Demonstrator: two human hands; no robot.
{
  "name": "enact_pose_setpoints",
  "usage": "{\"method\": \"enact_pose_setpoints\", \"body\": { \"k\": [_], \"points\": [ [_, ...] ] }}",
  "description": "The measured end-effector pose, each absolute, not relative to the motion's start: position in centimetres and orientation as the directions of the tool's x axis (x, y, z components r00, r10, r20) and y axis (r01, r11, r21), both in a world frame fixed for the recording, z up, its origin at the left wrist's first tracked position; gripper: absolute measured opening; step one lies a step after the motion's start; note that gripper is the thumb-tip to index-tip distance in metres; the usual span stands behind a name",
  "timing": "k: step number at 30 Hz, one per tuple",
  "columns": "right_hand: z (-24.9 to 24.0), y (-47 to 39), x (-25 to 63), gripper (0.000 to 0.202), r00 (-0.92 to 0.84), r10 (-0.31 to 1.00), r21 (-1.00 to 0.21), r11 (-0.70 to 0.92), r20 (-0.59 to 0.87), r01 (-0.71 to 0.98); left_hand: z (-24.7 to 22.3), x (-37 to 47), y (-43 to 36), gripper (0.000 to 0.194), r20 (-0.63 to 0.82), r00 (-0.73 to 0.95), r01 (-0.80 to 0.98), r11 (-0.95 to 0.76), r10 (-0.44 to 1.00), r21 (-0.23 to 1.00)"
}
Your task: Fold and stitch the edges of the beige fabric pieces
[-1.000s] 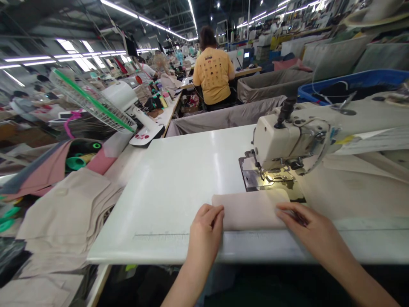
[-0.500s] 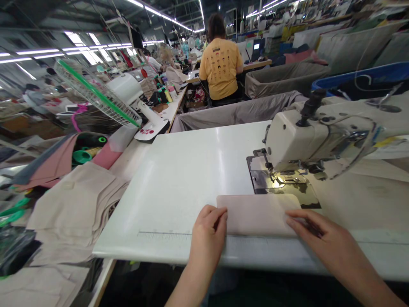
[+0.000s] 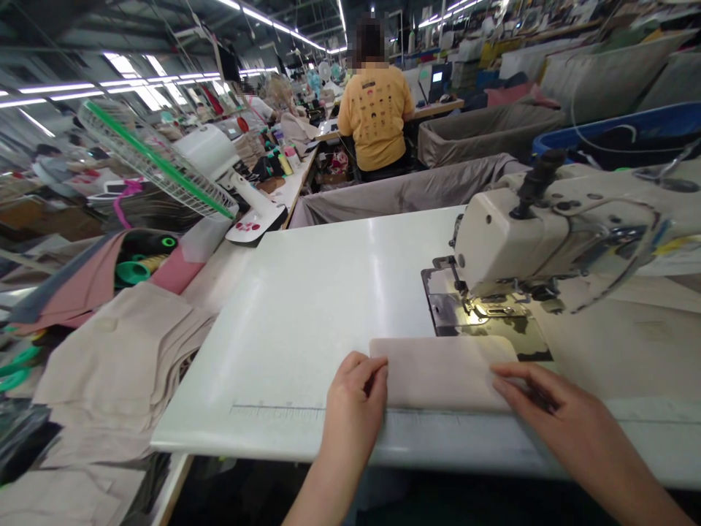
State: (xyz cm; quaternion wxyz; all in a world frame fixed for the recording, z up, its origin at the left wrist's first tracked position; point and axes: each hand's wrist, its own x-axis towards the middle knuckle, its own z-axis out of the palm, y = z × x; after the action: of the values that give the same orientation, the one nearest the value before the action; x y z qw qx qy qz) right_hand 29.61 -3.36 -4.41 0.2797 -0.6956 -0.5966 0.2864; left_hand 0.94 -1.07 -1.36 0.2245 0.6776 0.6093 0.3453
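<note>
A flat beige fabric piece [image 3: 441,372] with rounded far corners lies near the front edge of the white sewing table [image 3: 307,307]. My left hand [image 3: 358,391] pinches its left edge between thumb and fingers. At the right edge, my right hand [image 3: 539,391] grips it the same way, thumb below and fingertips on top. Just beyond the fabric sits the metal needle plate [image 3: 449,314] of a cream sewing machine [image 3: 504,234], its lamp lighting the plate. The fabric's far edge lies by the plate, short of the presser foot.
Stacked beige fabric pieces [image 3: 109,351] lie to the left, near a white and green fan [image 3: 158,161] and thread spools [image 3: 134,272]. Behind the table stands a grey cloth-lined bin [image 3: 394,191]. A person in a yellow shirt [image 3: 377,117] sits beyond. A blue bin [image 3: 618,135] is at right.
The view has shifted slightly. Both hands keep hold of the fabric piece, which lies in nearly the same place on the table.
</note>
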Motion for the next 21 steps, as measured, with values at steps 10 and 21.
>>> {"method": "enact_pose_setpoints", "body": {
  "k": [10, 21],
  "points": [
    [-4.26, -3.20, 29.56, 0.039, 0.118, 0.992, -0.721, -0.111, -0.041, 0.684, -1.22, 0.82, -1.10, 0.022, 0.181, 0.025, 0.666, -0.151, 0.983, 0.731],
    [-3.73, -3.24, 28.66, 0.033, 0.181, 0.983, -0.763, -0.145, -0.038, 0.630, -1.27, 0.78, -0.86, 0.024, 0.194, 0.036, 0.697, -0.164, 0.980, 0.698]
  ]
}}
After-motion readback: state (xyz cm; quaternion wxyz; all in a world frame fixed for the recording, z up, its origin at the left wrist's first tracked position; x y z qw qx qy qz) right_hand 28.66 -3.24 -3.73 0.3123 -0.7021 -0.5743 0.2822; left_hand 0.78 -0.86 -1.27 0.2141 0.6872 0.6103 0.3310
